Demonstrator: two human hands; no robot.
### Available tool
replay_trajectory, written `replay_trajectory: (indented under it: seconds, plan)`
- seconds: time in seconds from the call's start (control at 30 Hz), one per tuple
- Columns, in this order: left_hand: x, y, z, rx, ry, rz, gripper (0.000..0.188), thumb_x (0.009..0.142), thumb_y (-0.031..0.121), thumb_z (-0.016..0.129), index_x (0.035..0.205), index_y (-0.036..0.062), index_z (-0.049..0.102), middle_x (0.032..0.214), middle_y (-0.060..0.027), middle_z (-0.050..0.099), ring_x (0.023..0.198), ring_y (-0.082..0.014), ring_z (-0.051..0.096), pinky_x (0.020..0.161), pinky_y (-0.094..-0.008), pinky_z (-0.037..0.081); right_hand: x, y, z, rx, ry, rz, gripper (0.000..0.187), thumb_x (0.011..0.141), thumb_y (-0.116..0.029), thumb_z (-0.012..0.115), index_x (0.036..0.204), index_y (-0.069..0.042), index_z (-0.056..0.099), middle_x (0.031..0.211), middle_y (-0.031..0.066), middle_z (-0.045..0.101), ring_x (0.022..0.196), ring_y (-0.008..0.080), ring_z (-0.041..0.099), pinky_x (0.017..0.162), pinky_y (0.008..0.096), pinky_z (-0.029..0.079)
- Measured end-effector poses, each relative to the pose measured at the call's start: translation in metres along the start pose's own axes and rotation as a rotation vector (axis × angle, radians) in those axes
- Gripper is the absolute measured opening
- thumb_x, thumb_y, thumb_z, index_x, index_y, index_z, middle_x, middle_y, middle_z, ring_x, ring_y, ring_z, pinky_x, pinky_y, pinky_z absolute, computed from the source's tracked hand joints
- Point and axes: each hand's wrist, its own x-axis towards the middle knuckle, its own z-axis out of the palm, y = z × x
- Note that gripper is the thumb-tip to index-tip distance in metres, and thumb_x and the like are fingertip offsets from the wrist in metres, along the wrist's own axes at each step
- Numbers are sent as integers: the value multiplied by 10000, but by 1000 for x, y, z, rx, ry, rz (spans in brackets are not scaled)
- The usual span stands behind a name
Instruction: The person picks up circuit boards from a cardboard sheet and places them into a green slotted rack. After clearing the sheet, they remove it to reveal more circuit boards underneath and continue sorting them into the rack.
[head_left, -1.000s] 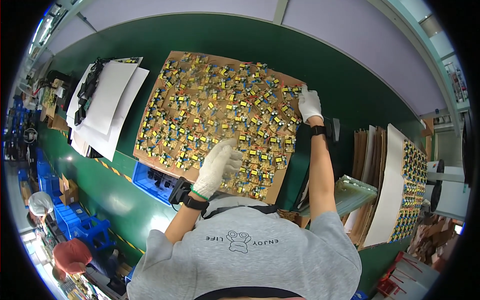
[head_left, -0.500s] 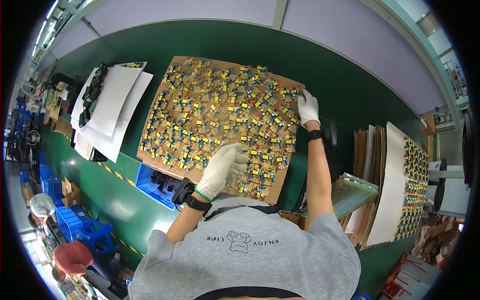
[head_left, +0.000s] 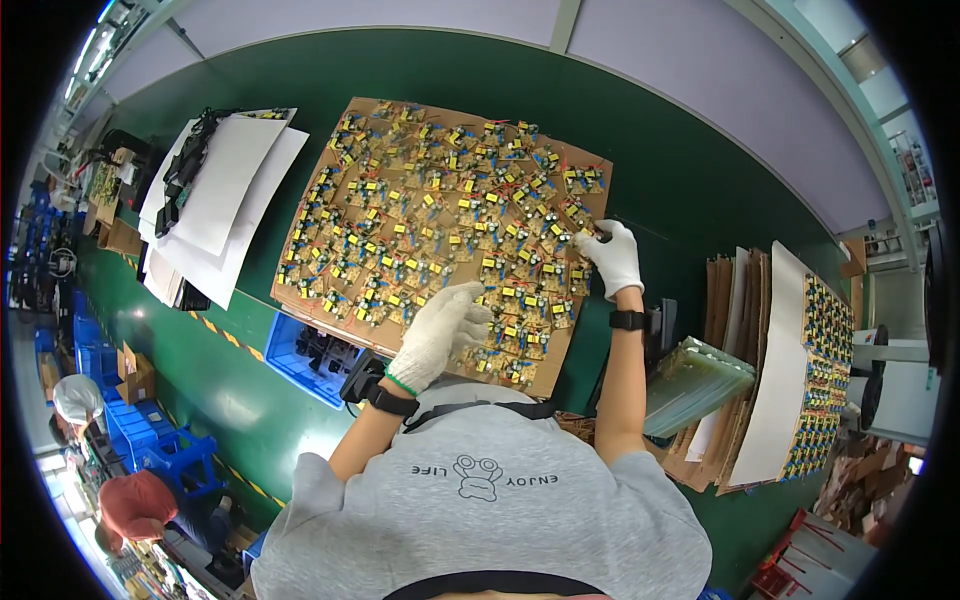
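A brown cardboard sheet [head_left: 556, 375] lies before me, covered with many small circuit boards [head_left: 465, 215] bearing yellow blocks, blue parts and red wires. My left hand [head_left: 440, 335], in a white knit glove, rests over the boards near the sheet's front edge, its fingers stretched out and holding nothing visible. At the right edge of the sheet, my gloved right hand [head_left: 612, 258] has its thumb and fingers bent toward each other beside the outermost boards. What lies between those fingertips is too small to make out.
On the green table [head_left: 660, 215], white sheets [head_left: 220, 190] with black cables lie at the left. Upright cardboard sheets [head_left: 718, 300], a clear plastic stack [head_left: 700, 385] and another board-covered panel [head_left: 825, 380] stand right. A blue bin [head_left: 310, 360] sits below the front-left edge; a person in red [head_left: 140, 505] is lower left.
My right hand has slid nearer to me along the sheet's right edge, and its fingers have bent inward. My left hand stays in nearly the same place over the boards.
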Motion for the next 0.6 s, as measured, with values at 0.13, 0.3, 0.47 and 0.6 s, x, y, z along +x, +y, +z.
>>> replay_trajectory:
  seconds: [0.13,0.3,0.47,0.6]
  plan:
    - [0,-2,-2,15,-18,8,573,962,380,503,1297,-71,392,793,15,438,670,-77,422,571,-190,376,-5,-9,-4,12,75,31,449,686,-304,771,959,37,669,908,184,671,866,303,651,780,362,510]
    - [-2,-4,-3,48,0,17,610,957,397,509,1319,-76,379,810,-7,477,677,-89,460,576,-201,397,-10,-9,-3,15,169,105,430,689,-318,777,925,29,682,880,175,679,842,290,658,767,363,513]
    - [-6,-2,0,120,41,17,601,957,415,500,1304,-68,414,875,-62,566,726,-129,568,623,-229,478,-12,1,-7,63,42,121,452,689,-326,780,954,26,677,888,183,674,856,287,655,778,360,511]
    - [-6,-1,2,130,33,-5,585,958,410,498,1300,-58,426,918,-86,595,766,-148,605,646,-249,512,-11,12,4,111,126,32,466,707,-271,745,1043,35,639,969,188,665,897,269,652,798,342,508]
